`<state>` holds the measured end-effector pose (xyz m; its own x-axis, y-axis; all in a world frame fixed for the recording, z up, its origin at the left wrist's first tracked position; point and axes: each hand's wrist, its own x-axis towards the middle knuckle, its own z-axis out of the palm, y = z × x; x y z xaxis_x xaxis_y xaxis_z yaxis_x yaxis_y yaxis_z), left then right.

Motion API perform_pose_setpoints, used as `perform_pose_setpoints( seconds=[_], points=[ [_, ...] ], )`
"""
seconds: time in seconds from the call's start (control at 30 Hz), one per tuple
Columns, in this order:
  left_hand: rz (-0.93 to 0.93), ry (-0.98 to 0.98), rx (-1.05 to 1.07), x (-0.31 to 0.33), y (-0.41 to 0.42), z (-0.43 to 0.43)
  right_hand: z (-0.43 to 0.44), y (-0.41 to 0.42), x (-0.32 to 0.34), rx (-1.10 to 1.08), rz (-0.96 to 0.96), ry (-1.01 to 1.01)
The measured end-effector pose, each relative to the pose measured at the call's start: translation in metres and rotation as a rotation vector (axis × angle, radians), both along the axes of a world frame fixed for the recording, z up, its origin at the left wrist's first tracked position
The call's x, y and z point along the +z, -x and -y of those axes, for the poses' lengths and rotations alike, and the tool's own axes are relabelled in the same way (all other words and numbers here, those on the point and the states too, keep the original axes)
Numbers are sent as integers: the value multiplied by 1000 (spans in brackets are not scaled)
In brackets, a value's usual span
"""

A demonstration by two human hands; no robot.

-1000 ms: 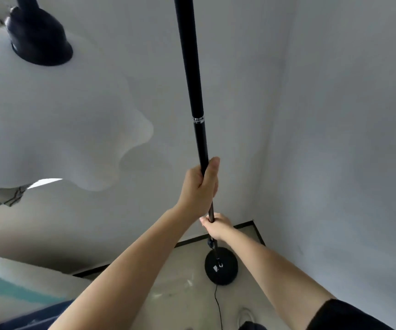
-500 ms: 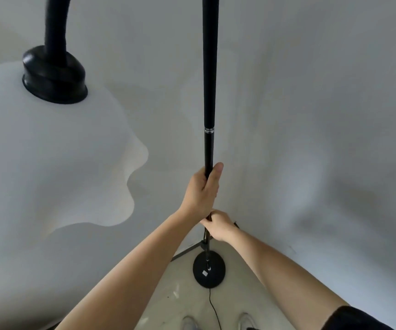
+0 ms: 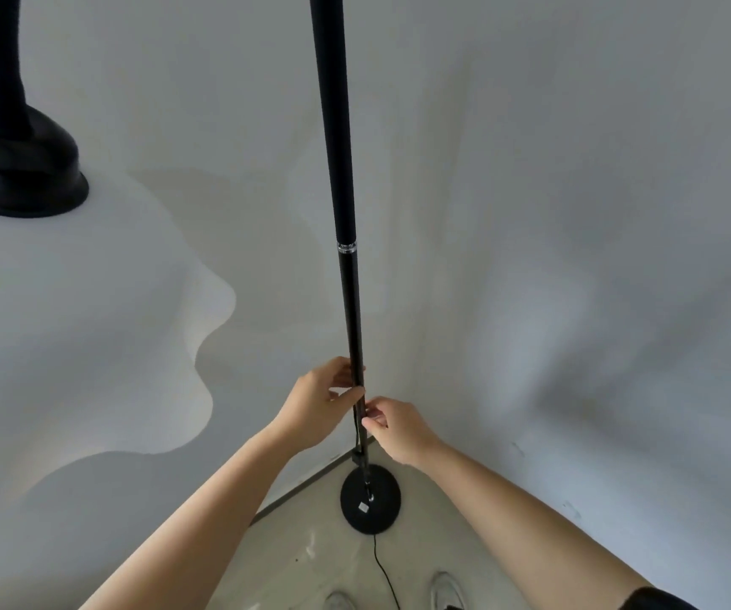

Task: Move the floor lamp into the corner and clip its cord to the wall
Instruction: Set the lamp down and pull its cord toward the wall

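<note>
Standing on pale floor [image 3: 311, 561] in white-walled corner, lamp pole [image 3: 352, 310], both hands' fingers [image 3: 346, 396] loosely touching it

Pole: the tall black metal lamp pole [image 3: 349, 301] stands upright in the corner where two plain pale walls [image 3: 575, 213] meet.
Base: the round black lamp base [image 3: 370, 499] sits on the pale concrete floor [image 3: 311, 565], close to both walls.
Shade: the wavy-edged white lamp shade [image 3: 69, 323] hangs to the left of the pole.
Cord: the thin black cord [image 3: 383, 574] runs from the base toward the viewer, between two pale shoes [image 3: 447, 589].
Hands: left hand [image 3: 317, 402] on the pole's left side, right hand [image 3: 399, 427] at its right, slightly lower.
</note>
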<state>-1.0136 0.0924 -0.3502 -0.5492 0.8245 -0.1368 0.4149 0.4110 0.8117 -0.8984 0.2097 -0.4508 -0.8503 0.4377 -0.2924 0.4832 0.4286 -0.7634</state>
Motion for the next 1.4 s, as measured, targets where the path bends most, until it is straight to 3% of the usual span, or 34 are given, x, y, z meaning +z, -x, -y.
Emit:
perform_pose_setpoints(
  seconds=[0.13,0.3,0.6,0.73,0.87,0.93,1.23,1.4],
  points=[
    [-86,64,-20,-14,-2,2,0,-5,2,20,10,5],
    [-387,205,-114,-29,0,1,-1,-15,-3,-36,29,42],
    [-159,361,-10,-55,-16,23,1,-33,-11,-16,72,36],
    [-69,227,112,-49,-25,32,5,-29,-13,14,135,74],
    [-159,117,383,-39,-15,31,13,-26,-12,95,225,41],
    [-112,71,479,-30,-9,27,18,-25,-11,103,218,19],
    [87,-189,271,21,-16,-19,0,-13,15,-134,19,-60],
    [187,-485,250,60,-30,-12,-19,4,33,-91,46,195]
  ],
)
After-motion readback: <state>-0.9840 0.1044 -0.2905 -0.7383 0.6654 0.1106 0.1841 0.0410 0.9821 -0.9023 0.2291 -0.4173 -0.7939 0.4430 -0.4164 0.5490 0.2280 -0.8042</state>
